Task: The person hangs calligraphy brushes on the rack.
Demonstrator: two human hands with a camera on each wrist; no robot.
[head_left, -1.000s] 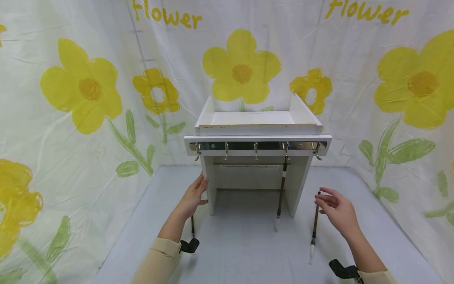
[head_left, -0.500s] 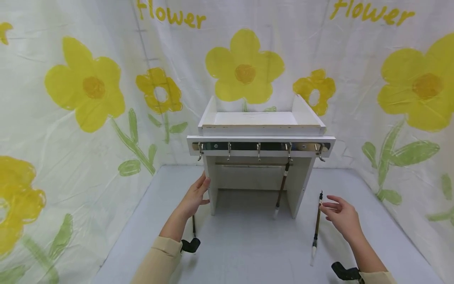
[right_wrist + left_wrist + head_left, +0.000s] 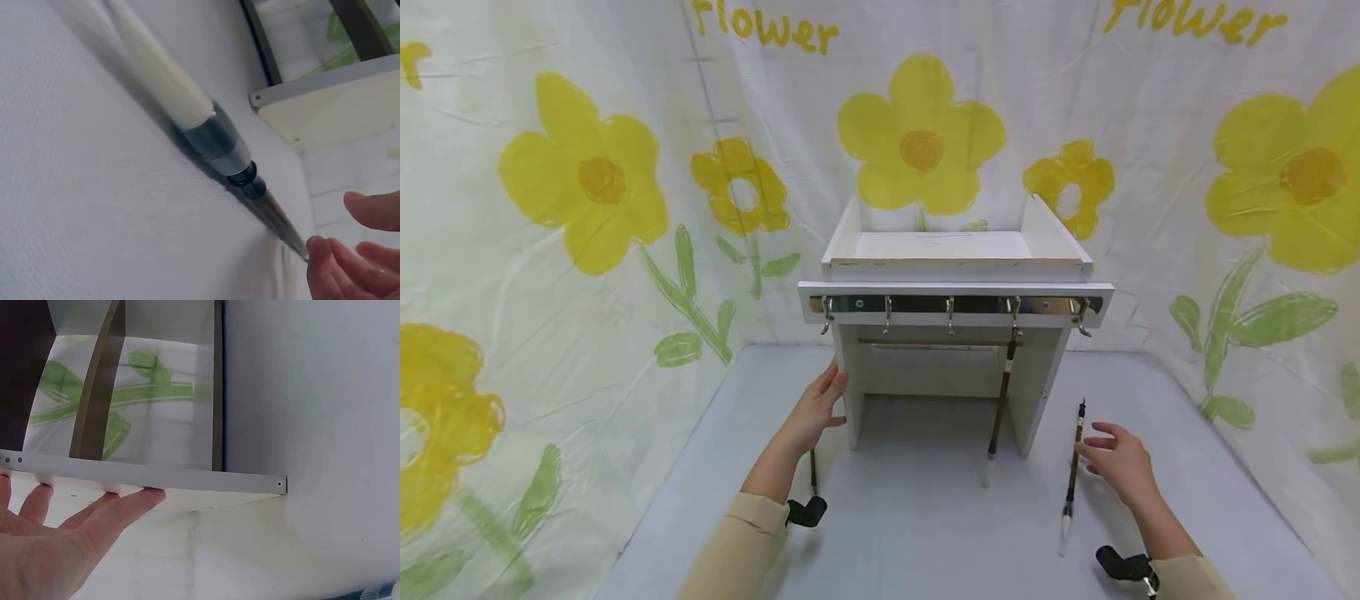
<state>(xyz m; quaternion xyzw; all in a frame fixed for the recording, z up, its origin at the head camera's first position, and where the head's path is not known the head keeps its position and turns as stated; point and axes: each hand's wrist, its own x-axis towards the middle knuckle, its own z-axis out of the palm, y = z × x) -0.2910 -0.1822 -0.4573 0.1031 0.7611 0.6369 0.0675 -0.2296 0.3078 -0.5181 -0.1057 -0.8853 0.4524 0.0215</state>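
Observation:
In the head view, my left hand (image 3: 811, 417) rests against the left side panel of a white rack (image 3: 955, 287) with a metal hook strip. The left wrist view shows its fingers (image 3: 134, 509) extended along the panel's outer face. A calligraphy brush (image 3: 1072, 475) with a pale tip lies slanted on the table, right of the rack. Beside its handle is my right hand (image 3: 1122, 462), thumb and fingers apart. In the right wrist view, a fingertip is right at the far end of the brush (image 3: 228, 153). Another brush (image 3: 1002, 392) hangs from the fourth hook.
A further brush (image 3: 813, 473) is partly hidden behind the left wrist. Several hooks line the strip, and a tray-like shelf (image 3: 943, 244) tops the rack. Flower-painted white sheeting (image 3: 775, 100) surrounds the pale table (image 3: 917, 533).
My right hand has left the brush's top end and moved down beside its handle, fingers spreading. The hanging brush has swung slightly. My left hand stays on the panel; the head view has shifted a little.

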